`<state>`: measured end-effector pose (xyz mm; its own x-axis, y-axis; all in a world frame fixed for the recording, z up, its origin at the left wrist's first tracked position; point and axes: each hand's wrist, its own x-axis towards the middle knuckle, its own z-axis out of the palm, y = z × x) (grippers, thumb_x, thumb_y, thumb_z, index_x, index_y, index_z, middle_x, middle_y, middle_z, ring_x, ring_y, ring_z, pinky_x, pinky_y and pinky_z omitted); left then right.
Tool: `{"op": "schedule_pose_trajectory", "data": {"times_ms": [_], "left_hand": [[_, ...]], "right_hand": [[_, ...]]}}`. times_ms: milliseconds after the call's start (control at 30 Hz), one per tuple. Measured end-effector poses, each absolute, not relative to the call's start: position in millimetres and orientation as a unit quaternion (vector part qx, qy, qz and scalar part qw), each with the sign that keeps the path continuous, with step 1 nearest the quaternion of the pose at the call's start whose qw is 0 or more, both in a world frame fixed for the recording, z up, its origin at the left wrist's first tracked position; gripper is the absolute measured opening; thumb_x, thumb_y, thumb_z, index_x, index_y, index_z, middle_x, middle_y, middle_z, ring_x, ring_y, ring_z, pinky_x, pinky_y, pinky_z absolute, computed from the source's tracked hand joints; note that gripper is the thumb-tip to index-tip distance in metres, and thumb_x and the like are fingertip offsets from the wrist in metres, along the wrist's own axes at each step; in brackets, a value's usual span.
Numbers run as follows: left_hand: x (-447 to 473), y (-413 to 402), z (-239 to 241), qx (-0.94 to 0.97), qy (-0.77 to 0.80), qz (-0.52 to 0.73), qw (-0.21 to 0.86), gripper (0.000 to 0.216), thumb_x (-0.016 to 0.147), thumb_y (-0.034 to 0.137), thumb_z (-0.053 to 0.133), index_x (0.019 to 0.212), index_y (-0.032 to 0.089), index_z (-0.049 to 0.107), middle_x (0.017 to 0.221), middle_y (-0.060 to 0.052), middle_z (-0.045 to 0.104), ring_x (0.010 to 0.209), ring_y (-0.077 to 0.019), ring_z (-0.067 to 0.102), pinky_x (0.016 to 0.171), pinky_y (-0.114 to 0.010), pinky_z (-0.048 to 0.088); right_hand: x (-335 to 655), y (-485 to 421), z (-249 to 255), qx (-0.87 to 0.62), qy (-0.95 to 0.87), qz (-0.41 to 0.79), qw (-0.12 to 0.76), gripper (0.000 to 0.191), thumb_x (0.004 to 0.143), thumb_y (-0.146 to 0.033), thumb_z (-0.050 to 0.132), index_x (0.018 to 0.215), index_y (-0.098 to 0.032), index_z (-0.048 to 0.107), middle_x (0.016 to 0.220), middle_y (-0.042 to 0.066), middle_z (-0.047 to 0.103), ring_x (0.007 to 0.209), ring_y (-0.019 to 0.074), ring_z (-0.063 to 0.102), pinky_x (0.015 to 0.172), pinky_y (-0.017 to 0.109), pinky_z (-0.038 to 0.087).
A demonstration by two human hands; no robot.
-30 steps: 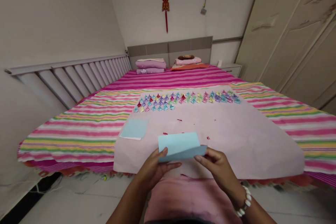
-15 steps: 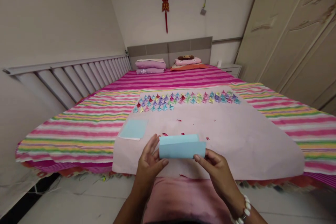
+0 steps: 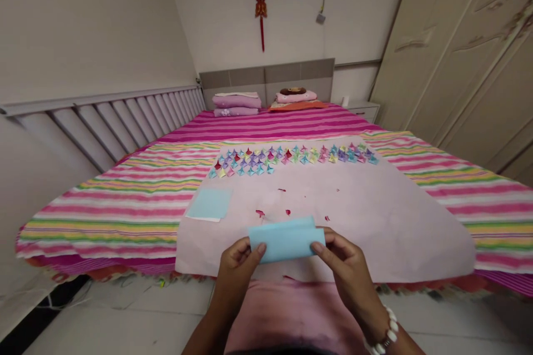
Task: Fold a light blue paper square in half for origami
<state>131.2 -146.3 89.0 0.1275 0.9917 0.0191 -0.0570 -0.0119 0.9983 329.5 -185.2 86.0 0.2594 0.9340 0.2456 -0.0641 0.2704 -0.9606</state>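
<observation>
A light-blue sheet of paper (image 3: 287, 244), folded lengthwise into a wide strip, is held up between my two hands above the near part of the pale board (image 3: 400, 233). My left hand (image 3: 239, 260) pinches its left end, thumb in front and fingers behind. At the right end, my right hand (image 3: 343, 258) grips it the same way, with a white bead bracelet on the wrist. The folded layers do not line up exactly along the top. A stack of light-blue square paper (image 3: 210, 203) lies to the left on the board.
Several rows of small colourful folded paper pieces (image 3: 266, 161) stand along the board's far side. Red scraps (image 3: 260, 213) lie in its middle. Around it spreads a striped bedspread (image 3: 108, 205). Folded bedding (image 3: 236, 102) is by the headboard; a white rail (image 3: 125, 116) runs along the left.
My left hand has closed from spread fingers to a pinch on the paper's left end. The folded paper has come slightly lower and tilted a little.
</observation>
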Motion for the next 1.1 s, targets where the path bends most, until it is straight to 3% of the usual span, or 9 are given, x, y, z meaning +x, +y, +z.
{"op": "schedule_pose_trajectory", "data": {"times_ms": [167,367,633,933,1033,1100], "left_hand": [[129.9,-147.0,88.4,0.529,0.444,0.476,0.544,0.022,0.070,0.040,0.070,0.071,0.018,0.069,0.066,0.000,0.062,0.065,-0.0146,0.052,0.061,-0.023,0.041],[134.2,-146.0,83.3,0.448,0.453,0.532,0.557,0.024,0.068,0.039,0.072,0.078,0.017,0.069,0.072,-0.001,0.065,0.070,-0.0152,0.054,0.067,-0.025,0.043],[139.6,-148.8,78.9,0.399,0.433,0.559,0.583,0.021,0.064,0.033,0.076,0.068,0.016,0.064,0.065,0.001,0.058,0.065,-0.0118,0.050,0.064,-0.023,0.041],[140.2,-150.7,74.6,0.374,0.422,0.573,0.595,0.022,0.064,0.030,0.077,0.070,0.014,0.063,0.066,0.002,0.058,0.065,-0.0102,0.050,0.064,-0.022,0.041],[140.9,-150.8,74.1,0.376,0.420,0.579,0.589,0.022,0.064,0.029,0.077,0.072,0.014,0.063,0.068,0.000,0.060,0.067,-0.0109,0.052,0.065,-0.023,0.042],[141.5,-150.7,75.4,0.374,0.417,0.584,0.588,0.024,0.064,0.028,0.077,0.078,0.015,0.063,0.073,-0.001,0.063,0.072,-0.0122,0.056,0.067,-0.023,0.043]], "right_hand": [[327.1,-182.8,87.8,-0.469,-0.437,0.390,0.661,0.020,0.070,-0.034,0.071,0.059,-0.021,0.062,0.082,0.004,0.061,0.076,0.0201,0.054,0.065,0.030,0.045],[324.2,-181.0,82.6,-0.481,-0.413,0.391,0.668,0.023,0.070,-0.031,0.072,0.056,-0.020,0.057,0.068,0.000,0.053,0.063,0.0142,0.046,0.055,0.026,0.037],[324.3,-183.6,82.0,-0.504,-0.412,0.377,0.659,0.025,0.069,-0.032,0.073,0.056,-0.020,0.057,0.060,-0.002,0.049,0.058,0.0126,0.042,0.052,0.025,0.034],[321.9,-185.3,79.7,-0.511,-0.390,0.367,0.672,0.026,0.066,-0.032,0.076,0.059,-0.019,0.055,0.061,-0.003,0.050,0.057,0.0112,0.042,0.050,0.024,0.034],[321.1,-184.8,79.6,-0.494,-0.362,0.385,0.691,0.024,0.062,-0.030,0.079,0.072,-0.020,0.059,0.059,-0.004,0.050,0.056,0.0109,0.044,0.050,0.023,0.035],[321.4,-184.7,80.3,-0.483,-0.349,0.404,0.694,0.036,0.061,-0.028,0.080,0.093,-0.022,0.063,0.059,-0.005,0.052,0.056,0.0112,0.046,0.050,0.023,0.037]]}}
